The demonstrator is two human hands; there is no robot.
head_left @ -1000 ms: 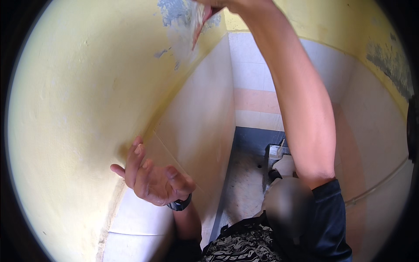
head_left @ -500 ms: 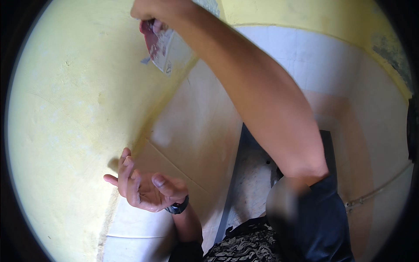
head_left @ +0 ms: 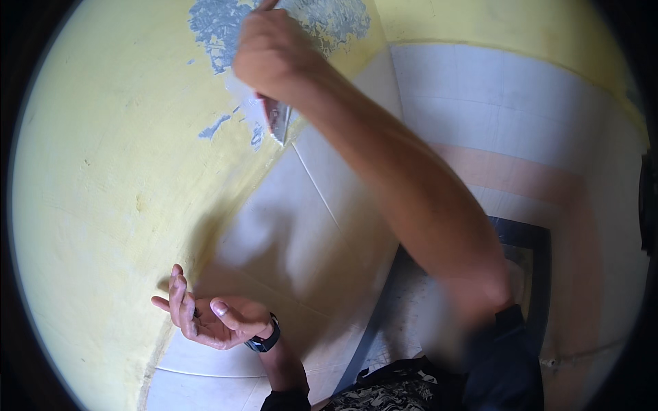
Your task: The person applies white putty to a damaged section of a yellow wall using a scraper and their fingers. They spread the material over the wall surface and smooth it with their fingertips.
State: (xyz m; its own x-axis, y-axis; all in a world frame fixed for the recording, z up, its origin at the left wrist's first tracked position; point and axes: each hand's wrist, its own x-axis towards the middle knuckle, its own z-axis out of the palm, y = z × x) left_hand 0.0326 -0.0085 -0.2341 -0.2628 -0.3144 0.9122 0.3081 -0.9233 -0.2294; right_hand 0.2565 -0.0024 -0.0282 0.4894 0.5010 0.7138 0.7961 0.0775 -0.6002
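My right hand [head_left: 271,58] reaches across to the upper left and is closed round a putty knife [head_left: 277,123]. Its pale blade and a bit of red show below the fist; my fingers hide the rest. The blade tip lies at the lower edge of the yellow wall [head_left: 103,205], by the tile border. Around this hand spreads a rough grey patch [head_left: 336,19] in the paint, with smaller grey spots below. Lower left, my left hand [head_left: 219,320] is raised beside the wall, palm up, fingers loosely apart, holding nothing. A black wristband [head_left: 267,337] circles that wrist.
Pale tiles [head_left: 329,274] cover the lower wall and meet the yellow paint in a slanting edge. Beneath my right arm is a dark-bordered area [head_left: 541,274] of floor. A thin pipe [head_left: 582,357] runs along the tiles at the lower right.
My right hand and the putty knife have moved down and to the right, uncovering the grey patch. My left hand appears slightly lower and farther left, still open; the view has shifted too.
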